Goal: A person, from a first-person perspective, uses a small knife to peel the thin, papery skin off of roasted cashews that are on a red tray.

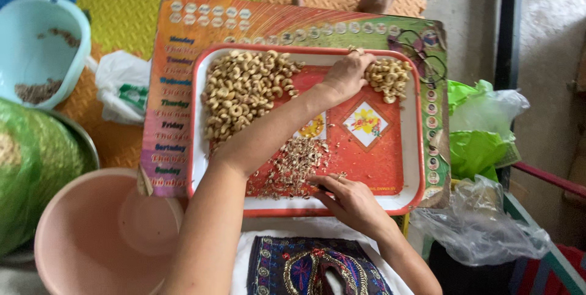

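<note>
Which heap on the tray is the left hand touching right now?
The small heap of whole nuts at the tray's far right corner, under the left hand. The big heap lies far left; the broken bits sit by the right hand.

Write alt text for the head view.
Two hands sort nuts on a red tray: the left hand reaches a small nut pile, the right hand touches broken bits. A pink bowl sits nearby.

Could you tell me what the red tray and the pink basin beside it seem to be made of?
Red tray: likely glossy plastic or melamine, judging by its smooth printed surface and white rolled rim. Pink basin: probably matte plastic, with an even colour and a thin moulded rim.
</note>
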